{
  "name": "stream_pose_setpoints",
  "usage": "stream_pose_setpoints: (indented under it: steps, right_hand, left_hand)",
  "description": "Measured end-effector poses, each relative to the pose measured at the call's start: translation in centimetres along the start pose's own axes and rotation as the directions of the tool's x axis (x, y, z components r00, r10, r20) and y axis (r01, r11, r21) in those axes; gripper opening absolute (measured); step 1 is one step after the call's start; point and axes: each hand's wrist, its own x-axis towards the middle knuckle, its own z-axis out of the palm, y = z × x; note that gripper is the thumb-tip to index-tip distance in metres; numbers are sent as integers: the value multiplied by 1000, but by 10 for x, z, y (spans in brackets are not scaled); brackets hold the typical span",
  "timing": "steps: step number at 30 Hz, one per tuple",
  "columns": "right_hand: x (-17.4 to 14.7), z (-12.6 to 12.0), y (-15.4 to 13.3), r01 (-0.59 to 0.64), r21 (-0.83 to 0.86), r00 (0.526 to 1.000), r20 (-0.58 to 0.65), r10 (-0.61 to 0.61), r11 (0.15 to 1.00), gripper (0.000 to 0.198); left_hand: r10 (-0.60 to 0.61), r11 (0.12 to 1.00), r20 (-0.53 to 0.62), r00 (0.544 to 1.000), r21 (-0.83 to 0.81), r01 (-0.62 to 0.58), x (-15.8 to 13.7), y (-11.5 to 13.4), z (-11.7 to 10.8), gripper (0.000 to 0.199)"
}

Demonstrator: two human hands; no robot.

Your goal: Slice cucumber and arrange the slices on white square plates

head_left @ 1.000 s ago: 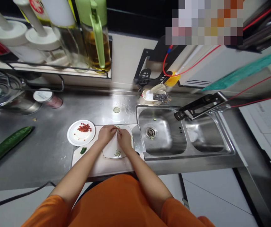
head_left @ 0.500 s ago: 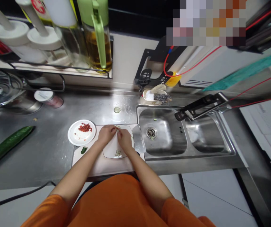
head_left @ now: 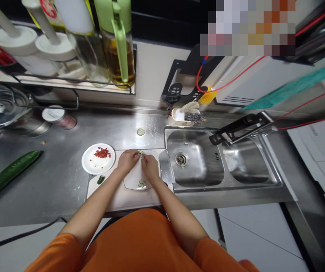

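A white square plate (head_left: 132, 177) lies on a pale cutting board (head_left: 114, 202). Green curved strips, seemingly cucumber peel, form a pinwheel (head_left: 141, 184) near its front edge, and similar green strips (head_left: 141, 153) lie at its back edge. My left hand (head_left: 127, 160) is closed at the left of those back strips, fingertips bunched together. From the right, my right hand (head_left: 150, 166) bends its fingers down close to the same strips, also closed. Whatever either hand pinches is too small to make out. A short cucumber piece (head_left: 101, 180) rests on the board's left side.
Left of the board, a round white plate (head_left: 88, 162) holds chopped red bits. A cleaver blade (head_left: 167, 168) lies by the right edge, beside the sink (head_left: 199, 177). A whole cucumber (head_left: 9, 173) and a lidded jar (head_left: 59, 118) stand farther left; a pale green slice (head_left: 140, 132) lies behind.
My right fingertips have drawn slightly back toward me, and more of the green strips at the plate's back edge shows between my hands. My left hand stays nearly in place.
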Motion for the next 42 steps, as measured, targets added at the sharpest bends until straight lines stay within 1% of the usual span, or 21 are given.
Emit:
stream_pose_setpoints:
  steps: [9, 13, 15, 18, 21, 24, 27, 30, 32, 36, 42]
  right_hand:
    - [-1, 0, 1, 1, 2, 1000, 2, -1, 1000, 33]
    - [-2, -2, 0, 0, 35, 1000, -23, 1, 999, 31]
    - [-1, -3, -2, -30, 91, 998, -61, 35, 995, 27]
    - [2, -5, -6, -97, 223, 986, -112, 124, 970, 20]
    - [6, -6, -8, -141, 344, 977, -105, 188, 928, 16]
    - [9, -5, -8, -183, 406, 968, -83, 236, 896, 15]
    - [10, -4, -5, -216, 437, 962, -60, 268, 873, 16]
    - [12, -3, -2, -223, 460, 962, -38, 270, 859, 18]
    - [13, -2, -1, -220, 469, 963, -39, 268, 855, 19]
    - [16, 1, 2, -223, 474, 961, -39, 274, 852, 19]
    - [20, 4, 6, -220, 454, 965, -28, 261, 863, 19]
  left_hand:
    - [-7, 1000, 1, 1000, 2, 7, 1, 5, -2, 21]
    - [5, 1000, -23, 1000, -15, -5, -2, 6, -5, 21]
    - [22, 999, -40, 999, -25, -23, -4, 7, -6, 20]
    - [68, 996, -49, 996, -46, -70, -8, 10, -8, 19]
    - [104, 992, -42, 994, -63, -107, -10, 14, -9, 18]
    - [104, 991, -35, 994, -79, -107, -12, 15, -9, 17]
    - [72, 991, -57, 996, -113, -79, -13, 13, -10, 18]
    - [-21, 985, -79, 997, -171, 7, -13, 11, -13, 21]
    - [-73, 975, -55, 996, -215, 59, -12, 10, -15, 23]
    - [-125, 954, 18, 992, -273, 125, -8, 9, -15, 24]
    - [-157, 940, 62, 986, -297, 169, -3, 6, -9, 25]
